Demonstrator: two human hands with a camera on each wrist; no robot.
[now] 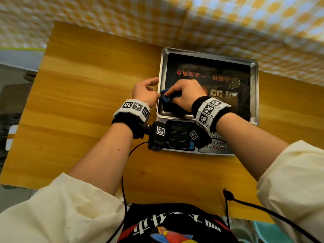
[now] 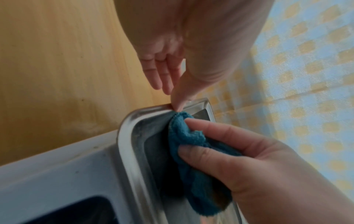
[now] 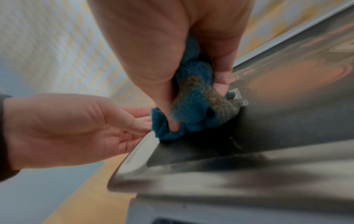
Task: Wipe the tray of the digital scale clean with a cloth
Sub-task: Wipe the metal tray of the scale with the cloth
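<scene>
A digital scale (image 1: 182,151) stands on the wooden table and carries a shiny steel tray (image 1: 255,95). My right hand (image 1: 184,92) grips a bunched blue cloth (image 1: 166,99) and presses it into the tray's near-left part, right against the left rim. The left wrist view shows the cloth (image 2: 191,136) pinched between thumb and fingers. My left hand (image 1: 149,90) is at the tray's left edge. Its thumb tip (image 2: 178,98) presses on the rim (image 2: 126,136), and its fingers hang straight beside the tray. The tray floor (image 3: 268,128) reflects dark and orange shapes.
The scale's displays (image 1: 180,136) and keypad (image 1: 217,142) face me, partly hidden by the wrist cameras. A yellow-checked cloth (image 1: 228,23) hangs close behind the tray. Bare wooden tabletop (image 1: 87,85) lies to the left. Black cables (image 1: 228,207) run across the table's near edge.
</scene>
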